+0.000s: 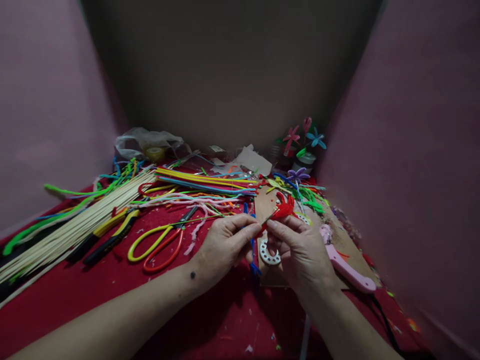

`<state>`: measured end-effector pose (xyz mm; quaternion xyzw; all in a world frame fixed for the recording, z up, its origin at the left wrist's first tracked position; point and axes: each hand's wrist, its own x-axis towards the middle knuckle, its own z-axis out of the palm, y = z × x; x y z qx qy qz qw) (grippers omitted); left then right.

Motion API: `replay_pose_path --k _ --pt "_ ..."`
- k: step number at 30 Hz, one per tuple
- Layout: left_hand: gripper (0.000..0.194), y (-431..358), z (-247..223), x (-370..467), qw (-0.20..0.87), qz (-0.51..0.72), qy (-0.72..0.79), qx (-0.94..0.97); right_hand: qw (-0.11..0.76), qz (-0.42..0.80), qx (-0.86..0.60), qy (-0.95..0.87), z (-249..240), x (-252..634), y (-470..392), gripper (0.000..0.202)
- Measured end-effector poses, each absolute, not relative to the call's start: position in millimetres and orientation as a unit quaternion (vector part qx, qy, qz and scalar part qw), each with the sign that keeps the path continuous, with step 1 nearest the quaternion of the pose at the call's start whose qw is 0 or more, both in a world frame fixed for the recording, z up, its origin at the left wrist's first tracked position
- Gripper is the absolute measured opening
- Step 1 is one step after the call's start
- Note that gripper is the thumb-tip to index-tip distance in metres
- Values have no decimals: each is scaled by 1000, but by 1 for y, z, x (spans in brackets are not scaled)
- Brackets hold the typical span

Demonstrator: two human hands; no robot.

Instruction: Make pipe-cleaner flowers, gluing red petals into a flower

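Note:
Above the work area, a red pipe cleaner flower (285,207) with thin, pale strands in its middle is held between my hands. My left hand (227,239) is closed in a pinch of thumb and finger at the flower's narrow base. Thumb and fingers of my right hand (305,246) are closed round its lower right side. What lies right between the fingertips is partly hidden. Below my right fingers sits a white curved piece with holes (269,254). A blue pipe cleaner (255,269) hangs or lies just beside my left fingertips; I cannot tell which.
Scissors (161,250), pliers (112,235), pale sticks (90,217) and pipe cleaners (206,180) lie left on red cloth. A pink glue gun (352,270) rests right, on brown cardboard (268,197). Finished flowers (315,138) stand behind. Walls close in both sides.

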<state>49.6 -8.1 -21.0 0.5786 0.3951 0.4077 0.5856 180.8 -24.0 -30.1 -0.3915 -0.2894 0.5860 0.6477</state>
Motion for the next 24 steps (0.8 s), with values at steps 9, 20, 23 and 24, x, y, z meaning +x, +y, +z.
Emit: replay_pose_path --k 9,20,23,24 --pt "16 -6 -20 49 599 400 396 570 648 613 -366 -266 -28 179 -23 16" --pt "18 0 -28 46 595 359 401 597 626 619 -374 -293 -32 182 -22 15" --pt "18 3 -27 43 602 349 385 607 622 609 -379 -314 -34 184 -21 14" --pt "16 4 -26 43 599 350 381 611 624 605 -378 -319 -34 184 -21 13"
